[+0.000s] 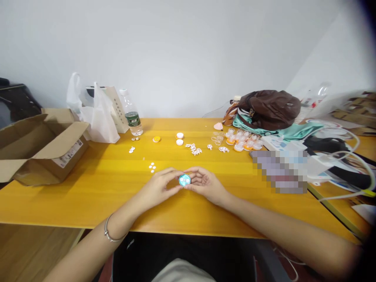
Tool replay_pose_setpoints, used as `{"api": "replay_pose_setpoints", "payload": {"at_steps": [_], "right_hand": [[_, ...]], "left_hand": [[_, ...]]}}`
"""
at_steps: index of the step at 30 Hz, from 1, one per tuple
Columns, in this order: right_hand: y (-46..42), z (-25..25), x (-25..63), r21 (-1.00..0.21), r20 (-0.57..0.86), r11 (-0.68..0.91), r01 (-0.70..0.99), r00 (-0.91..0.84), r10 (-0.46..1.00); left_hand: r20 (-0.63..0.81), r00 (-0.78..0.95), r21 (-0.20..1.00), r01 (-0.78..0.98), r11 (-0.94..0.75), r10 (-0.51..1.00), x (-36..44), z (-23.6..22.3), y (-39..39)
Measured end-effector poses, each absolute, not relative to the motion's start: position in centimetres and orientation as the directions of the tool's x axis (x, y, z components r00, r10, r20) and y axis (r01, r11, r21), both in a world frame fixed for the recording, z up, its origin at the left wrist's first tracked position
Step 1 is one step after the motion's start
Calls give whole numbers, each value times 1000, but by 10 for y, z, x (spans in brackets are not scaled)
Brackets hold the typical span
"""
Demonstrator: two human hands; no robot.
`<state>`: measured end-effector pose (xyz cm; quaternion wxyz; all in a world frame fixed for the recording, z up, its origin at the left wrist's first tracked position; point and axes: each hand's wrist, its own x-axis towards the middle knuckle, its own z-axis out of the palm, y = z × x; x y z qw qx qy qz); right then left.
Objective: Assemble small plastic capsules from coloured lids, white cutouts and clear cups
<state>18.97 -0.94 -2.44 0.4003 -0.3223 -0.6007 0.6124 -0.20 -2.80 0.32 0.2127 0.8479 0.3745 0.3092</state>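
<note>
Between my two hands, just above the table, is a small round blue disc (pixel 185 180) with pale round pieces on its face. My left hand (pixel 164 185) grips its left edge with thumb and fingertips. From the other side, my right hand (pixel 207 185) pinches the right edge, its other fingers curled. Several small white discs (pixel 152 167) lie on the table beyond my left hand. Farther back are white round caps (pixel 179 141), a yellow round piece (pixel 156 139) and several white cut-out pieces (pixel 194 149). Clear cups with orange bases (pixel 243 141) are grouped to the right.
An open cardboard box (pixel 67 150) stands at left, beside a white plastic bag (pixel 101 121) and a water bottle (pixel 132 115). At back right a brown bag (pixel 270 107) lies on teal cloth (pixel 302 131). A blurred-out flat object (pixel 279 172) and white cables (pixel 346 196) lie at right.
</note>
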Motion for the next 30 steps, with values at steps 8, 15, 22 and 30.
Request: {"api": "replay_pose_setpoints", "payload": {"at_steps": [8,15,22,30], "right_hand": [[-11,-37,180,-981,149,96,-171,-337,930],[-15,-33,181,-982,68,1,-187,-353,933],[-14,-29,184,-953,-74,-178,-245,-381,921],[-10,-29,186,-943,-70,-183,-279,-373,925]], "left_hand": [[97,350,975,154,-159,932,1,-3,-16],[44,335,971,207,-119,941,2,-2,-10],[117,502,831,422,-361,857,7,21,1],[157,550,851,346,-394,821,12,14,21]]}}
